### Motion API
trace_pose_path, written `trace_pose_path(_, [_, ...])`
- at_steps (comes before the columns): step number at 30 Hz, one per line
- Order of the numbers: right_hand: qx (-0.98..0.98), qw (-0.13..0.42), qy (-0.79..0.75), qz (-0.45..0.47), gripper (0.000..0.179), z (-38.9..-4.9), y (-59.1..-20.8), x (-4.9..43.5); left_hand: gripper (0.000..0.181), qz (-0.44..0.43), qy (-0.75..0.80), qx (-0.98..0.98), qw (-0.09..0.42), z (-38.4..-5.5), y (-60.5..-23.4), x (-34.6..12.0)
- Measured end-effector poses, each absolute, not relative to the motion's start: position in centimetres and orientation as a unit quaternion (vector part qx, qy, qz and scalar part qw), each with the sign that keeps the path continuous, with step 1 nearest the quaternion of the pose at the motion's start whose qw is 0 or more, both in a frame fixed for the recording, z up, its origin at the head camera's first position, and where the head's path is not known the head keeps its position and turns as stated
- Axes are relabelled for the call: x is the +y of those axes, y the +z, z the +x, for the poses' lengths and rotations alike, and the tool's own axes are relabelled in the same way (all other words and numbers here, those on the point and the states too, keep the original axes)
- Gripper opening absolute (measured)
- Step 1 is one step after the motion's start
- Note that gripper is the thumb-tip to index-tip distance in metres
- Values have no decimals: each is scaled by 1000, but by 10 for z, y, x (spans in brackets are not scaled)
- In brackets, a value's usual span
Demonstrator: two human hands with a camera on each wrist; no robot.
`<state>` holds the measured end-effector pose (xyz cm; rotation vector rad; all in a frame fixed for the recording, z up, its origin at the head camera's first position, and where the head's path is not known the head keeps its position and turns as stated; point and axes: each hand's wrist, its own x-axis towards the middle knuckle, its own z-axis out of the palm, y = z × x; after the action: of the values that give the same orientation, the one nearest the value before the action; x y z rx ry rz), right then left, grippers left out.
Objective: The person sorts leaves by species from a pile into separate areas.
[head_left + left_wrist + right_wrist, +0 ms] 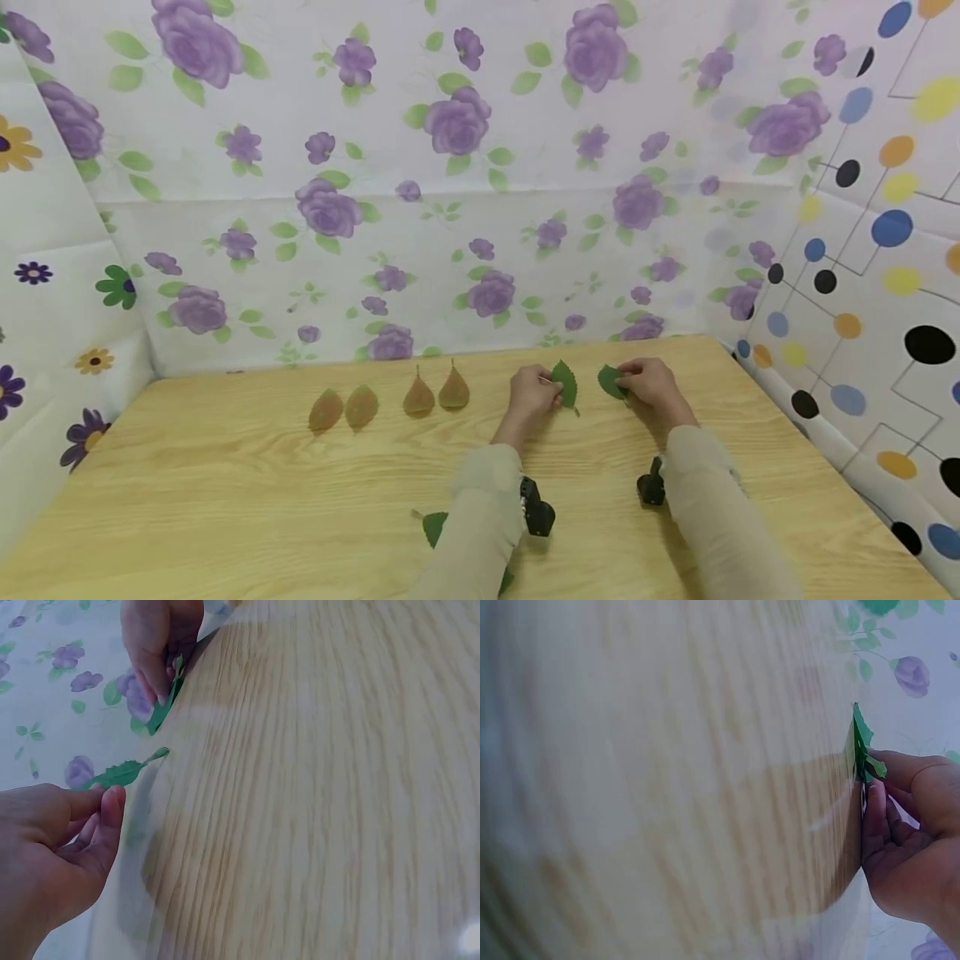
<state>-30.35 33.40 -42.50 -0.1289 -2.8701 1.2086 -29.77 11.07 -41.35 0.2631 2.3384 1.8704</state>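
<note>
**Paired pinch grips at the far side**

Clock positions are read from the middle of the worktop (262, 500), with twelve o'clock away from the wearer. The left-hand leaf (567, 383), green, is at one o'clock, pinched near its edge by the left hand (532, 391). The right-hand leaf (611, 381), also green, is at two o'clock, pinched by the right hand (654, 386). At ten o'clock is a reddish leaf pair (327, 410); at eleven, a stemmed brownish pair (454, 390); towards eight, another green leaf (433, 527), partly hidden by the left sleeve (480, 517). Judged by appearance, the held specimens should be very light, thin and flexible, apt to crease or tear; a gentle hold at stem or margin should suit. Slipperiness cannot be told. No brand, label or writing is legible.
</note>
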Motion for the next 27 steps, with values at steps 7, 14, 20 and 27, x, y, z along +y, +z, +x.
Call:
trace_pose_path(7, [-913, 9, 404, -48, 34, -302, -429, 323, 12, 81, 572, 814, 67, -300, -422, 120])
trace_pose_path(14, [-914, 17, 400, -57, 33, -305, -434, 324, 10, 93, 534, 839, 45, -302, -427, 126])
trace_pose_path(20, [-917, 23, 394, -54, 33, -304, -431, 324, 13, 92, 525, 846, 33, -303, -430, 130])
trace_pose_path(27, [-921, 22, 384, -56, 34, -301, -425, 329, 25, 105, 515, 850, 37, -302, -429, 136])
